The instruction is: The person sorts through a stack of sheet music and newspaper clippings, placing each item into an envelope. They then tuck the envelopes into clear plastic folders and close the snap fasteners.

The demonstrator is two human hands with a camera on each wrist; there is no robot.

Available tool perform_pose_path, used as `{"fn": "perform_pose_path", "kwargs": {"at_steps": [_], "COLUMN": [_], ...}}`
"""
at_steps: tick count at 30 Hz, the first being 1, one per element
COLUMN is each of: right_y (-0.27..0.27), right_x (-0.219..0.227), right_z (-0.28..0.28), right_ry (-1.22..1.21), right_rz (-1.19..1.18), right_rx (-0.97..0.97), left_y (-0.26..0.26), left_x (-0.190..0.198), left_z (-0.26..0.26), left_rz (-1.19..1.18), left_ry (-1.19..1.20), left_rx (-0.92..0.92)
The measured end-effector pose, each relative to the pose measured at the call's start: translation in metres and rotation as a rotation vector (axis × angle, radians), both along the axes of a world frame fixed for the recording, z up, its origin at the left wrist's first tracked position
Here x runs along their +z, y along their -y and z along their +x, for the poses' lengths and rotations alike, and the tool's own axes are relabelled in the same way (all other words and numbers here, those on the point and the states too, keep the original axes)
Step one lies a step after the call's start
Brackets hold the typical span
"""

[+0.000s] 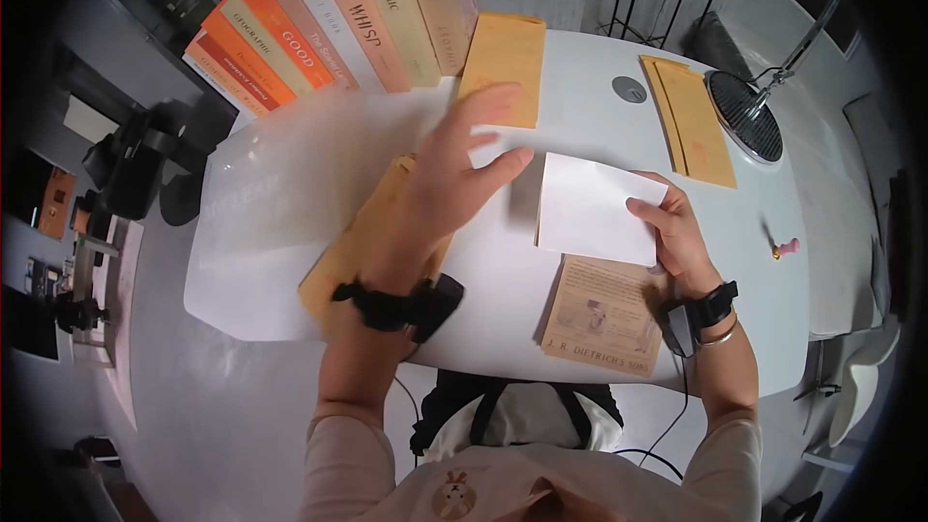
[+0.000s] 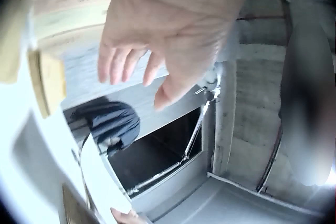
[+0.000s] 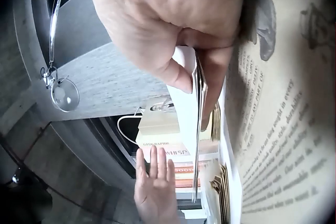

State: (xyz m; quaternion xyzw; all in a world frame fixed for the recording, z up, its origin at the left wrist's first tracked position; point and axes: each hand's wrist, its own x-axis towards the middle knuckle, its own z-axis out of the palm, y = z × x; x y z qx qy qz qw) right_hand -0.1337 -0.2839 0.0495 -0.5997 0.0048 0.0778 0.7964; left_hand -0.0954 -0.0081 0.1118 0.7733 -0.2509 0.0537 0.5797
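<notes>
My right hand (image 1: 681, 232) pinches a thin stack of white paper (image 1: 594, 208) by its right edge, thumb on top. Seen edge-on in the right wrist view, the stack (image 3: 184, 103) has brownish layers behind the white sheet. Below it lies a printed brown paper sheet (image 1: 604, 314). My left hand (image 1: 454, 169), blurred, is raised over the table with nothing in it; its fingers spread loosely in the left wrist view. Under the left forearm lie brown envelopes (image 1: 333, 271), partly covered. Left of that hand is a translucent plastic bag (image 1: 280, 184), also blurred.
A row of books (image 1: 329, 29) stands at the back left of the white table (image 1: 493, 309), beside a brown envelope stack (image 1: 507, 48). More brown envelopes (image 1: 686, 121) lie back right, near a lamp's round mesh base (image 1: 744, 116). A small pink-and-gold object (image 1: 785, 249) sits at right.
</notes>
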Motion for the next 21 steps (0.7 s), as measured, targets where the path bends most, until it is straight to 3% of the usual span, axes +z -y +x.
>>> {"fn": "perform_pose_path", "kwargs": {"at_steps": [3, 6, 9, 12, 21], "right_y": [-0.001, 0.000, 0.002, 0.000, -0.001], "right_x": [-0.001, -0.001, -0.004, -0.001, 0.004], "right_z": [0.000, 0.000, 0.001, 0.000, -0.002], "right_ry": [0.007, 0.003, 0.028, 0.016, 0.122], "right_rz": [-0.029, -0.037, -0.047, -0.090, -0.009], "right_rx": [0.024, 0.042, 0.064, 0.061, -0.029], "left_y": [-0.023, -0.053, -0.065, -0.072, -0.059], "left_x": [0.033, 0.014, 0.005, -0.015, -0.009], "left_z": [-0.028, -0.042, -0.052, -0.063, -0.065], "left_rz": [0.652, 0.975, 1.152, 1.265, 1.049], "left_ry": [0.306, 0.104, -0.253, -0.246, -0.119], "left_rx": [0.171, 0.249, 0.235, 0.193, 0.242]}}
